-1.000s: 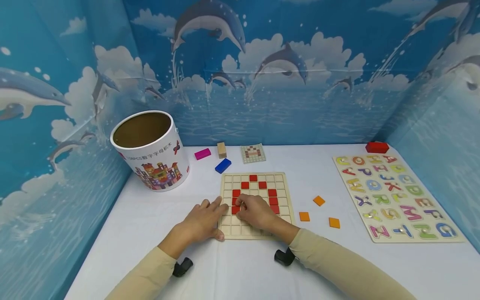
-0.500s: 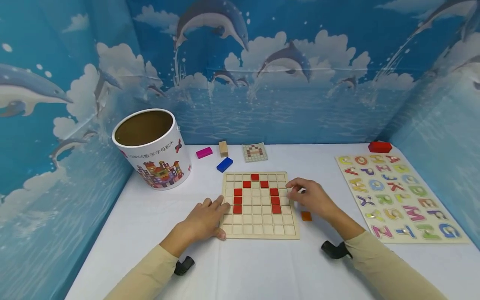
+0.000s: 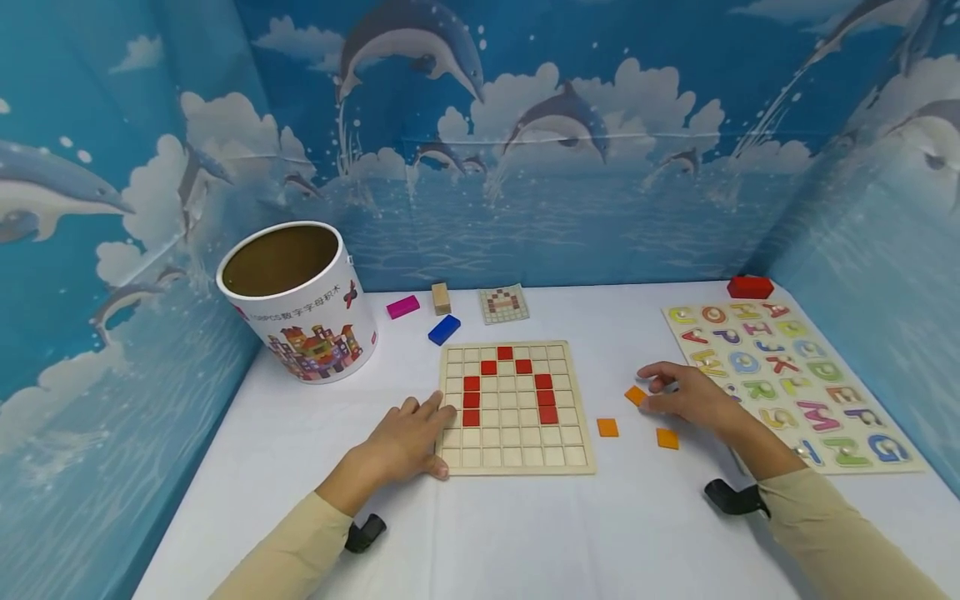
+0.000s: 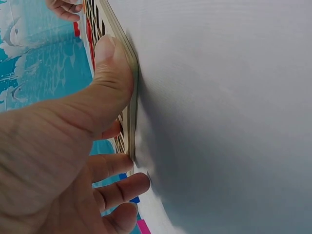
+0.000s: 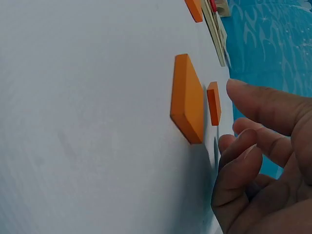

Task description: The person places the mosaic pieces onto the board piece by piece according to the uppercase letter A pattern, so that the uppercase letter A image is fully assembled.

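Note:
A wooden grid board (image 3: 512, 458) lies on the white table with several red square tiles (image 3: 505, 353) set in an arch shape. My left hand (image 3: 401, 442) rests at the board's left edge, fingers spread over its side. In the left wrist view the thumb (image 4: 114, 61) presses on the board's rim. My right hand (image 3: 693, 402) is right of the board, thumb and fingers apart around an orange square tile (image 3: 636, 396). Two more orange tiles lie near it, one beside the board (image 3: 607, 427) and one below the hand (image 3: 667, 438).
A small printed pattern card (image 3: 504, 305) lies behind the board. Left of it are a magenta block (image 3: 403, 307), a blue block (image 3: 445, 329) and a plain wooden block (image 3: 441, 298). A big white bucket (image 3: 330, 321) stands back left. An alphabet puzzle (image 3: 855, 460) and a red block (image 3: 750, 287) are right.
My right hand has left the red tiles on the board's left side and moved right to the farthest orange tile. My left hand has stayed at the board's edge.

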Demonstrator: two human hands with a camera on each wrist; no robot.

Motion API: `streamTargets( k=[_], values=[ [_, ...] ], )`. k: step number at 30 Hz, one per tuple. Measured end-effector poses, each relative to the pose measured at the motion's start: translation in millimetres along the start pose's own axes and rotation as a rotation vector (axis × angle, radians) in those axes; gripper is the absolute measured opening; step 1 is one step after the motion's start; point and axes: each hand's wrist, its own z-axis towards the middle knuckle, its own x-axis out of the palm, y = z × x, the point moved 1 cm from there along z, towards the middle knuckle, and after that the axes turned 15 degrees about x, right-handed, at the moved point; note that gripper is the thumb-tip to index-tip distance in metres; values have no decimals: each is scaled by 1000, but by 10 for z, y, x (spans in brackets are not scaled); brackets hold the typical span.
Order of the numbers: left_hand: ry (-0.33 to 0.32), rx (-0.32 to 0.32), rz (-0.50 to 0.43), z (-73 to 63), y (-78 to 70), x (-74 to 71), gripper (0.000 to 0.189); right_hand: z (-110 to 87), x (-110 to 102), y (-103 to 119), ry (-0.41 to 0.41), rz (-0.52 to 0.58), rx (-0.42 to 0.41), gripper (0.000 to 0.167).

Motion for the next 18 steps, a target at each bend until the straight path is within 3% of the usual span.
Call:
streamTargets(
  k=[5,10,18],
  values=[
    [-6,5,-1,-4,11,2,90,41,68,29,-46,-85,-8,54],
    [-3,-5,-10,1,3,-20,90,63,107,63,-104,-182,-47,41],
    [-8,-8,-29,-4,-3,-13,91,77,106,70,-173,-190,-44,32]
  ],
)
